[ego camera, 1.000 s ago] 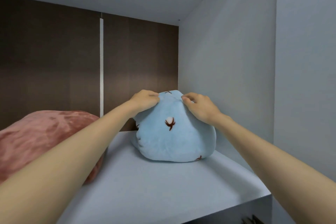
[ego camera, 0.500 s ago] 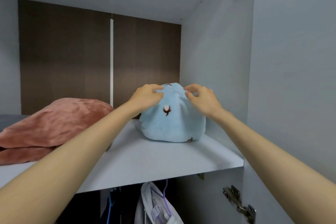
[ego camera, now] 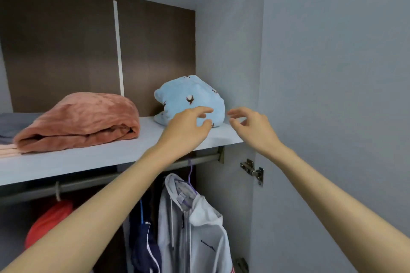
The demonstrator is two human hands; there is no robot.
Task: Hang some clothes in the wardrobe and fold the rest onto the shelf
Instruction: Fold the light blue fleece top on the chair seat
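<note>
A folded light blue fleece garment (ego camera: pixel 188 97) with small brown-and-white prints sits on the grey wardrobe shelf (ego camera: pixel 88 157), against the right wall. My left hand (ego camera: pixel 186 128) hovers in front of it with loosely curled fingers and holds nothing. To its right, my right hand (ego camera: pixel 250 126) is also empty and relaxed, just off the shelf's right end. Neither hand touches the blue garment. A folded pink fleece (ego camera: pixel 82 119) lies on the shelf to the left.
Under the shelf runs a metal rail (ego camera: pixel 88 182). From it hang a white hooded jacket (ego camera: pixel 190 224) on a purple hanger, a dark blue garment (ego camera: pixel 142 244) and a red garment (ego camera: pixel 48 221). The open wardrobe door (ego camera: pixel 332 95) stands at the right.
Both hands let go of the blue garment and drew back toward me. The view pulled back and down, so the rail and hanging clothes now show.
</note>
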